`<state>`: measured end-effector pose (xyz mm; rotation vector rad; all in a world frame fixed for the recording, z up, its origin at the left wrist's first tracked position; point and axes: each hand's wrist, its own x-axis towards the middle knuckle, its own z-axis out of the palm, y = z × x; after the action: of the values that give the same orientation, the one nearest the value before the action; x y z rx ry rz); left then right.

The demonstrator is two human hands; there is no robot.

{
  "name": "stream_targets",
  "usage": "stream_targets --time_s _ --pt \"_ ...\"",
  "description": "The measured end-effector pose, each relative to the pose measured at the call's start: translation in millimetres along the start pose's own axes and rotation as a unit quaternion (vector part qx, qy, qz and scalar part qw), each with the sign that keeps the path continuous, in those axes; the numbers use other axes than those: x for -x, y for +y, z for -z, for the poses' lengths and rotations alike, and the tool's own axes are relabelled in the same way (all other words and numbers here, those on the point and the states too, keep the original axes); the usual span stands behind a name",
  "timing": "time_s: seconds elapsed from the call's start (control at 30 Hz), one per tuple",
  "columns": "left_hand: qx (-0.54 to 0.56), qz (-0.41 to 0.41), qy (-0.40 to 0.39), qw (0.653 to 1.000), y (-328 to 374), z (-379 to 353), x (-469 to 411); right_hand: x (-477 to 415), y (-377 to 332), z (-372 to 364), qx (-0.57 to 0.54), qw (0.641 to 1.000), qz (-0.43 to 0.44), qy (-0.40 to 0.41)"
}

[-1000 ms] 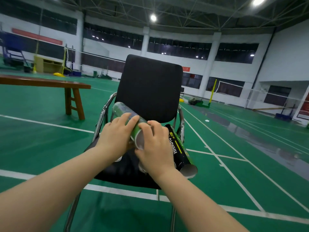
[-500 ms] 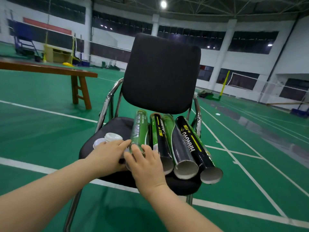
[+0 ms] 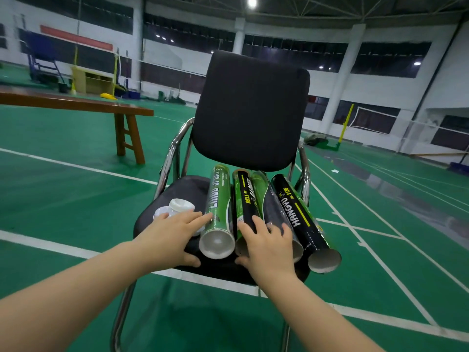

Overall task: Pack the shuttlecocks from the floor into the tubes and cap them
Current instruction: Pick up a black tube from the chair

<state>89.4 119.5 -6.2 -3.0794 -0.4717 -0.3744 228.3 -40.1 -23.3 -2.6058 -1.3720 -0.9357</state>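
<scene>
Several shuttlecock tubes lie side by side on the black chair seat point(image 3: 177, 191), open ends toward me. The leftmost is a green tube point(image 3: 219, 204) with a white inside. Next to it lie a green-and-black tube point(image 3: 245, 196), a dark tube point(image 3: 272, 209) and a black HANGYU tube point(image 3: 299, 214). White caps point(image 3: 177, 207) sit on the seat's left side. My left hand point(image 3: 168, 237) lies flat on the seat, fingertips touching the green tube's side. My right hand point(image 3: 267, 247) rests with spread fingers over the near ends of the two middle tubes. No shuttlecocks are in sight.
The chair has chrome armrests point(image 3: 175, 151) and a tall black backrest point(image 3: 251, 110). A wooden bench point(image 3: 76, 105) stands to the left on the green court floor. Net posts point(image 3: 346, 123) and white court lines lie beyond.
The green tube that both hands held up a second ago now lies on the seat with the others. Both hands have opened and spread apart; my right hand slid onto the middle tubes.
</scene>
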Motion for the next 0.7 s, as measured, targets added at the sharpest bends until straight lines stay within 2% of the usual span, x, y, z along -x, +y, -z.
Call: stream_targets --time_s 0.1,0.27,0.37,0.4,0.47,0.57,0.7 --pt "0.006 -0.006 0.001 1.0 10 6 13 -1 -3 7 -0.021 0.999 0.006 0.026" --pt "0.016 -0.015 0.02 1.0 19 21 31 -3 0 47 -0.06 0.995 -0.048 0.069" --pt "0.026 -0.03 0.046 0.998 32 35 39 2 8 82 -0.12 0.986 -0.065 0.1" --pt "0.03 -0.039 0.073 0.996 38 41 42 6 9 96 -0.135 0.982 -0.061 0.113" --pt "0.032 -0.06 0.175 0.982 52 53 46 18 8 125 -0.169 0.974 -0.051 0.143" --pt "0.044 -0.093 0.281 0.954 70 70 50 38 -3 169 -0.254 0.957 -0.034 0.138" --pt "0.035 -0.193 0.34 0.92 83 90 66 79 -21 203 -0.373 0.922 -0.031 0.095"
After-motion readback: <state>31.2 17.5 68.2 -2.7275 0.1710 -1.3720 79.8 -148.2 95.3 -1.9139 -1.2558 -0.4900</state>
